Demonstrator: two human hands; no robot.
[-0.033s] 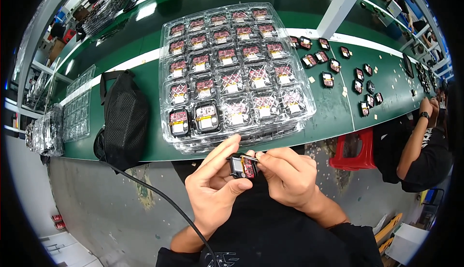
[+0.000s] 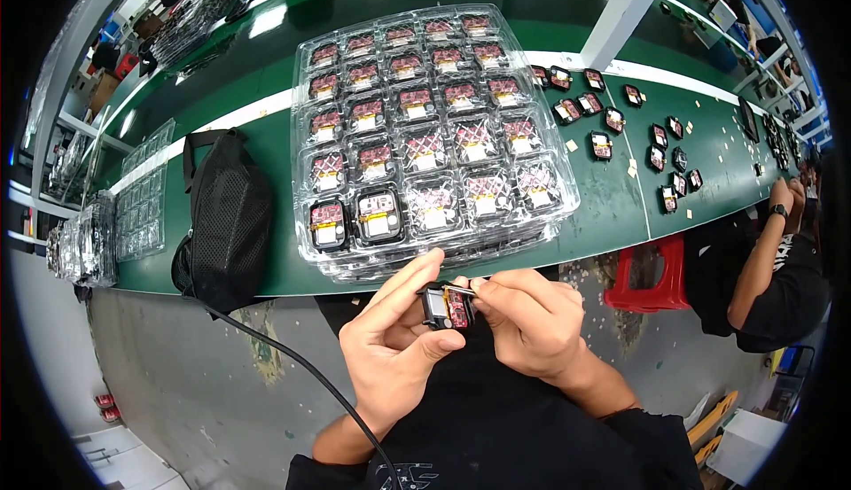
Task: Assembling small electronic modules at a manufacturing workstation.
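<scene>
Grasping a black, red, silver module [image 2: 448,309]: left hand [image 2: 390,344]; right hand [image 2: 534,322] pinching its edge.

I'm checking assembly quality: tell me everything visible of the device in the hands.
The device is small, black and plastic-looking, its open face toward the camera, showing a grey block, yellow strip and red board. Held before the table, it is cupped by the left hand; the right hand pinches at its upper right corner.
</scene>
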